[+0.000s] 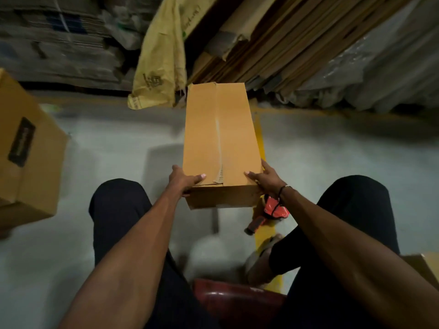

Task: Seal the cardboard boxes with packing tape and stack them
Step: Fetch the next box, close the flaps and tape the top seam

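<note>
Hands left (184,180), right (262,179) grip cardboard box (219,136); fingers curled.

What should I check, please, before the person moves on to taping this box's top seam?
1. Top flaps closed on the box: ok, they meet along the centre seam.
2. Seam taped: not ok, no tape shows on it, and the flap edge at the near end is ragged.
3. Box held steady: ok, left hand and right hand grip its near corners.
4. Tape dispenser within reach: ok, it lies on the floor just under the right wrist.
5. A hand free for the dispenser: not ok, both are on the box.
6. Stacking spot: cannot tell; another box sits to the left.
</note>
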A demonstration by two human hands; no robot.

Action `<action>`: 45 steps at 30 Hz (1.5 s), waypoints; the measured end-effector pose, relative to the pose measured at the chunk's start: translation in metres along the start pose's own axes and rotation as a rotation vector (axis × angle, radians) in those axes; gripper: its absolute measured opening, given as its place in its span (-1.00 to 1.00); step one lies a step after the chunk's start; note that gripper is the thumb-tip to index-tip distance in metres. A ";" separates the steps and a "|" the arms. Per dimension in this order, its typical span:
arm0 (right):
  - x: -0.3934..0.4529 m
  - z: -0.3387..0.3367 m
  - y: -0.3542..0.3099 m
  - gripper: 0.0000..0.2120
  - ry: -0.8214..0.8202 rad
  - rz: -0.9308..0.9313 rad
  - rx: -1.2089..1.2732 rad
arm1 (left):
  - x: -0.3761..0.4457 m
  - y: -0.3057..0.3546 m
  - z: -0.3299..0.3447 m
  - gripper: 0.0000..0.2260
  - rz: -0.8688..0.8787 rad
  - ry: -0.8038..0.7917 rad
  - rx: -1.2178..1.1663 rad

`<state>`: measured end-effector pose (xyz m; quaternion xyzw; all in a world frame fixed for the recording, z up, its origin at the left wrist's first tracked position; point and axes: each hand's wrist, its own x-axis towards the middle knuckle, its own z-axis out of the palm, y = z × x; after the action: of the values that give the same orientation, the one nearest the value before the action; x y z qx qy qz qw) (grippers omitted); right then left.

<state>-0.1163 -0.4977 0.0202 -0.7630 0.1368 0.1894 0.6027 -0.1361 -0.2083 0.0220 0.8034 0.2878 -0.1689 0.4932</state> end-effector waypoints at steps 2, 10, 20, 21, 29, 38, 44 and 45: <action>0.006 -0.006 0.018 -0.27 0.008 0.011 -0.003 | 0.010 -0.005 0.016 -0.22 -0.005 -0.004 0.038; 0.051 -0.009 0.096 -0.19 -0.028 0.116 0.039 | 0.071 -0.042 0.066 -0.28 -0.052 -0.039 0.095; 0.098 -0.001 0.154 -0.22 -0.045 0.130 0.095 | 0.125 -0.102 0.113 -0.20 -0.090 -0.047 0.134; 0.100 -0.001 0.160 -0.18 -0.050 0.144 0.101 | 0.127 -0.103 0.115 -0.20 -0.093 -0.048 0.162; 0.119 0.011 0.176 0.05 0.104 0.131 -0.031 | 0.171 -0.020 0.103 0.17 -0.029 -0.176 0.350; 0.134 -0.009 0.180 -0.03 0.066 0.038 -0.129 | 0.191 -0.020 0.127 0.19 0.054 -0.010 0.276; 0.152 -0.041 0.150 -0.19 0.287 -0.007 -0.284 | 0.163 -0.028 0.158 0.27 -0.063 0.143 0.247; 0.155 -0.044 0.147 -0.17 0.333 0.002 -0.296 | 0.156 -0.028 0.164 0.30 -0.087 0.164 0.236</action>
<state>-0.0370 -0.5725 -0.1691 -0.8637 0.2058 0.0792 0.4531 -0.0299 -0.2984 -0.1589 0.8537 0.3395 -0.1567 0.3625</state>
